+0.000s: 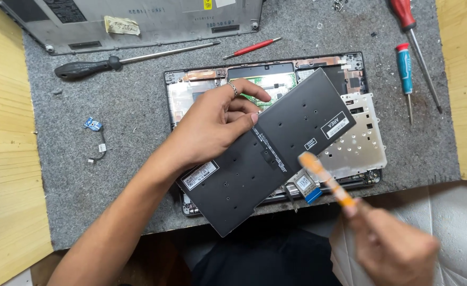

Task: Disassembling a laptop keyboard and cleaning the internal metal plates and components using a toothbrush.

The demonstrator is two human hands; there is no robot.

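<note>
We look down on a grey felt mat (pixel 111 153) laid over a wooden bench, with an opened laptop shell (pixel 191 90) lying on it. Our left hand (pixel 217 124) grips a flat black keyboard panel (pixel 275 153) by its upper edge, fingers curled over the top and thumb pressed on its back face; a ring sits on one finger. The panel is tilted, held slantwise above the shell with its back side up, one corner reaching toward us past the mat's edge. A flat ribbon cable with a blue tip (pixel 308 188) hangs from its lower edge.

Our right hand (pixel 392 243) is blurred, closed around an orange stick-like tool (pixel 326 180) whose tip points at the panel's lower edge near the ribbon; whether it touches we cannot tell.

Beneath the panel a silver perforated metal plate (pixel 360 140) shows in the shell, and a green circuit board (pixel 278 85) lies just beyond our fingers.

Around the shell: a black-handled screwdriver (pixel 90 67) and a thin red one (pixel 252 47) above it, a big red-handled screwdriver (pixel 410 32) and a small blue-handled one (pixel 404 69) at the right, a grey laptop bottom cover (pixel 138 24) at the top, and a small blue part with a wire (pixel 94 132) at the left.
</note>
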